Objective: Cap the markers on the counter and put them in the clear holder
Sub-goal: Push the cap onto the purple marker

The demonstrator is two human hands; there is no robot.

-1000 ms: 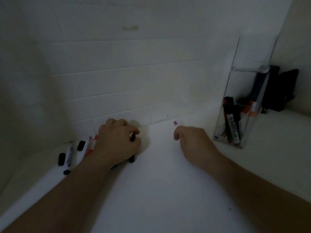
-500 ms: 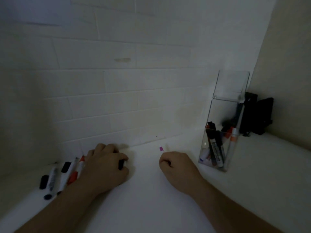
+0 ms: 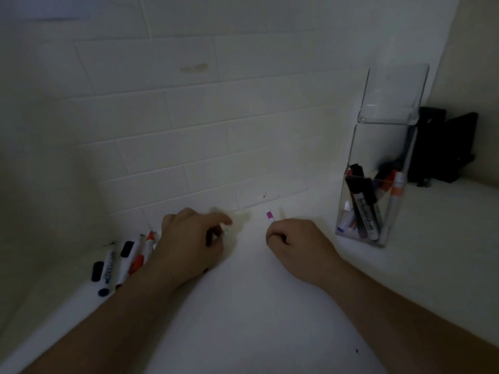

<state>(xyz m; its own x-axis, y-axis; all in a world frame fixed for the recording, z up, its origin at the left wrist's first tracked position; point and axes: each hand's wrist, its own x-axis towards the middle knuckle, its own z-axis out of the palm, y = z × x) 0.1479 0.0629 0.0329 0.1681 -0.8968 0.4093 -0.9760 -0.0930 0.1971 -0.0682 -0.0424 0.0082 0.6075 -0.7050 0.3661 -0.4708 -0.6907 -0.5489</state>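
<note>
My left hand (image 3: 189, 245) lies on the white counter (image 3: 243, 306) with its fingers curled round a black marker (image 3: 211, 235), mostly hidden under the palm. My right hand (image 3: 295, 248) grips a white marker with a purple band (image 3: 269, 215) that sticks out above the fist. Left of my left hand lie a black-and-white marker (image 3: 108, 265), a red-and-white marker (image 3: 140, 257) and two loose black caps (image 3: 97, 271) (image 3: 127, 248). The clear holder (image 3: 391, 90) stands at the right against the tiled wall, with several markers inside, one of them black (image 3: 363, 203) and one orange-banded (image 3: 395, 194).
A black object (image 3: 445, 147) stands behind the holder in the right corner. The tiled wall (image 3: 216, 117) runs along the back of the counter. Bare counter lies between my right hand and the holder and in front of both hands.
The view has tilted up, so both hands sit lower in frame. My left forefinger has stretched out toward the right. Both markers stay in my hands.
</note>
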